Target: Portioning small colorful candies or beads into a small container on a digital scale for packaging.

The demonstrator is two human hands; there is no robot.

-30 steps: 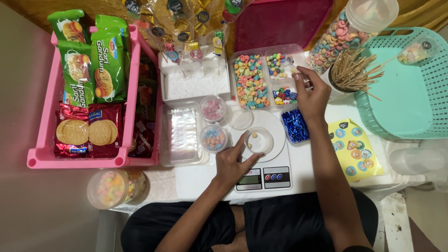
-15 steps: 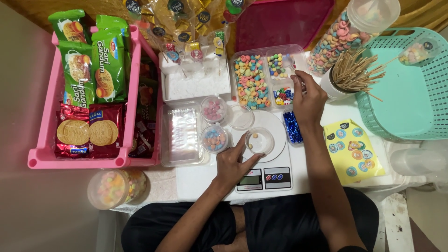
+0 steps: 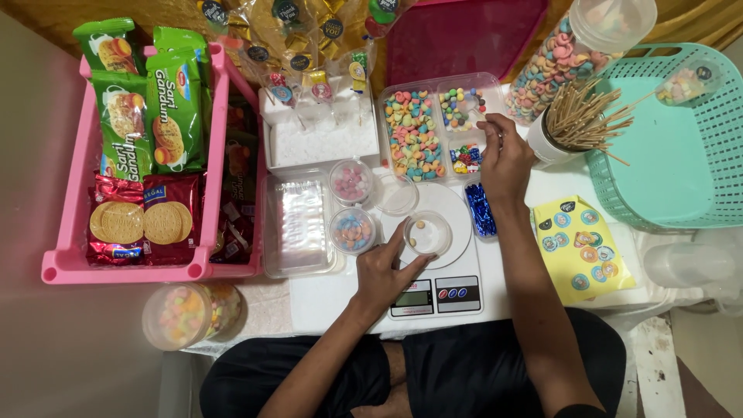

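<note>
While the left hand (image 3: pixel 387 272) rests against the near side of a small clear cup (image 3: pixel 428 233), its fingers (image 3: pixel 396 240) are curled loosely around the rim, so the cup stays put on the round plate of the white kitchen scale (image 3: pixel 437 263). A few pale sweets lie in the cup's bottom, and sitting on the scale lets its contents be weighed as they go in. Beyond the scale, the right hand (image 3: pixel 505 159) reaches over the clear divided tray (image 3: pixel 433 128) of coloured sweets, fingers pinched narrow over a far compartment; whether they hold a sweet I cannot tell. Left of the scale stand two small lidded tubs (image 3: pixel 352 205), already filled, beside a flat clear box (image 3: pixel 302 224). Further left of the scale a pink crate (image 3: pixel 70 232) holds biscuit packets. Right of the scale lie a strip of blue foil pieces (image 3: pixel 480 210) and a yellow sticker sheet (image 3: pixel 584 248), with a cup of wooden skewers (image 3: pixel 576 124) and a teal basket (image 3: pixel 681 155) beyond, all within arm's reach on the tabletop.
</note>
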